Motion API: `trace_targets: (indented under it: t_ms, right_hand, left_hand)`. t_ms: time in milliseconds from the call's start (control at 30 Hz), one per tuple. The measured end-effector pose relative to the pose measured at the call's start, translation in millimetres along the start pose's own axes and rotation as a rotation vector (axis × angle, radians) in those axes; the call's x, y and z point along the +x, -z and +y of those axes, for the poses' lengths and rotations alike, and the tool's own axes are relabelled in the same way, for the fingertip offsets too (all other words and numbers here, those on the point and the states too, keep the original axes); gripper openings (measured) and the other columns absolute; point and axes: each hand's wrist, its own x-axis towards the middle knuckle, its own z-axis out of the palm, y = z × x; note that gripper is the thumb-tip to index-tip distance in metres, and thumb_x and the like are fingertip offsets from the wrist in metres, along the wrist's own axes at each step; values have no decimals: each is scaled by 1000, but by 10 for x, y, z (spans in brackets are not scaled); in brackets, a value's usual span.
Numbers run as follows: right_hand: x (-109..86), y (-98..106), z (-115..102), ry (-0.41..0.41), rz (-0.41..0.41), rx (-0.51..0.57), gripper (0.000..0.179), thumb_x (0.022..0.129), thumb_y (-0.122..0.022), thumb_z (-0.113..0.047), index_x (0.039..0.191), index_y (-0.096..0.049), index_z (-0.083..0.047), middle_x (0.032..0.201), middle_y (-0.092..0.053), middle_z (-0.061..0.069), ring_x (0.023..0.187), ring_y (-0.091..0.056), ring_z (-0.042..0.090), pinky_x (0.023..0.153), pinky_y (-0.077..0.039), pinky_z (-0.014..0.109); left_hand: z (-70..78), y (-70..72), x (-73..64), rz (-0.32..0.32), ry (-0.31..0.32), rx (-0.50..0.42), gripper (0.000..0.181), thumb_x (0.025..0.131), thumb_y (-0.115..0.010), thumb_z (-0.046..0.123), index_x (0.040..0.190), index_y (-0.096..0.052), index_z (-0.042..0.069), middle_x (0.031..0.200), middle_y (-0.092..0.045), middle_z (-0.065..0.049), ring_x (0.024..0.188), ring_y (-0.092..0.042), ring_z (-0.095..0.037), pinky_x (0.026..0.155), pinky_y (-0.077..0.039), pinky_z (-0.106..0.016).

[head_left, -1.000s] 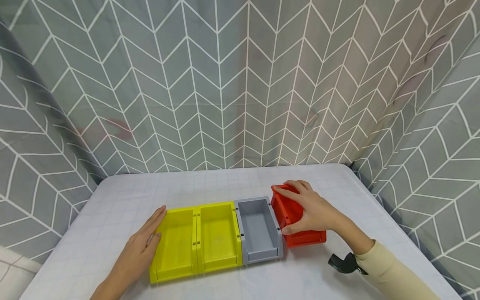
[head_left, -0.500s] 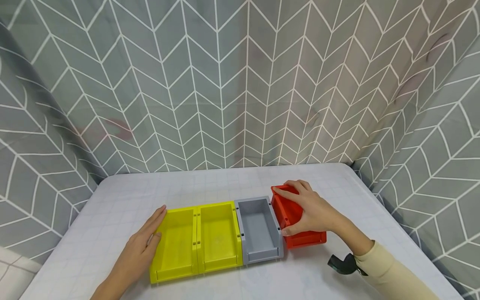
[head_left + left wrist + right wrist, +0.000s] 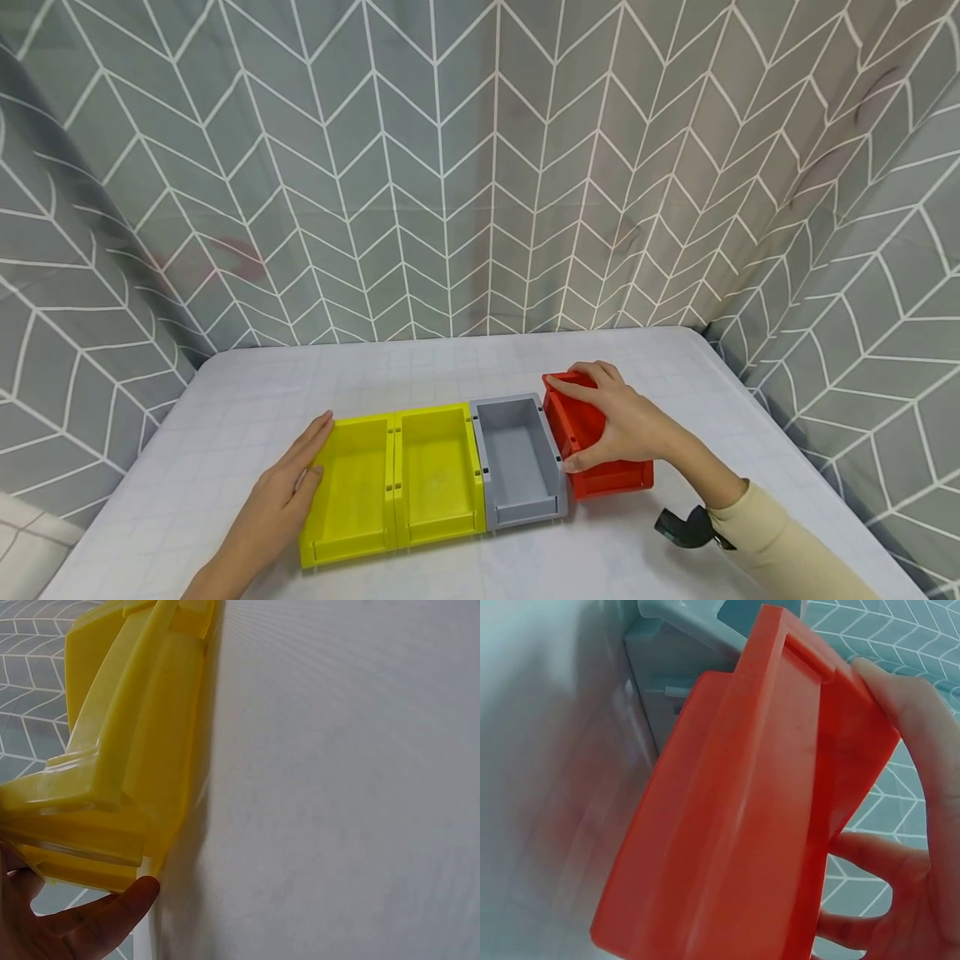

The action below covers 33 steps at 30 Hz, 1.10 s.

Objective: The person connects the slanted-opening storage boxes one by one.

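Observation:
Two yellow storage bins, the left one [image 3: 352, 487] and the right one [image 3: 438, 475], stand side by side with a grey bin [image 3: 517, 454] at their right. My left hand [image 3: 273, 500] rests along the outer side of the left yellow bin, its fingers fairly straight. In the left wrist view, fingertips [image 3: 139, 896] touch that bin's end. A red bin [image 3: 577, 417] is gripped in my right hand [image 3: 630, 421], thumb at the near left rim and fingers over the far part. The red bin leans beside the grey one, tilted in the right wrist view [image 3: 727, 817].
A white cloth covers the table [image 3: 420, 362]. A grey patterned curtain [image 3: 465, 167] hangs behind and at both sides. By my right sleeve, a black curved piece [image 3: 690, 527] sticks out over the table.
Hardly anything differs. The red bin shifts by a tiny amount in my right hand; my left hand and the other bins hold still.

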Motion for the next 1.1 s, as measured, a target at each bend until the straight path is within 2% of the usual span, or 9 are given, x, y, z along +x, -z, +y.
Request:
trace_targets:
  t_ms: [400, 700, 867, 1100]
  right_hand:
    - [-10, -13, -16, 22, 3, -52, 105, 66, -90, -62, 157, -51, -27, 155, -39, 16, 135, -38, 40, 81, -62, 52]
    - [-1, -22, -6, -15, -8, 8, 103, 65, -92, -57, 155, -53, -26, 155, -40, 16, 134, -39, 37, 81, -62, 50]
    - [-7, -7, -49, -27, -24, -43, 103, 64, -91, -59, 154, -55, -25, 156, -39, 16, 135, -38, 41, 82, -62, 53]
    - [-16, -9, -61, -5, -26, -89, 103, 65, -90, -62, 154, -55, -23, 158, -37, 18, 138, -34, 44, 83, -61, 56]
  left_hand:
    - [7, 4, 10, -12, 9, -7, 57, 110, -46, 10, 165, -32, 14, 170, -23, -1, 153, -28, -32, 115, -31, -59]
    - [15, 2, 5, -7, 4, -1, 57, 110, -46, 10, 165, -32, 13, 170, -23, -1, 152, -29, -33, 115, -31, -56]
    - [18, 5, 9, -8, 6, -1, 56, 110, -46, 11, 164, -33, 12, 170, -23, -1, 152, -29, -33, 114, -32, -60]
    - [9, 1, 8, -4, 0, -1, 57, 110, -46, 10, 164, -32, 13, 170, -24, -2, 152, -29, -33, 115, -31, -57]
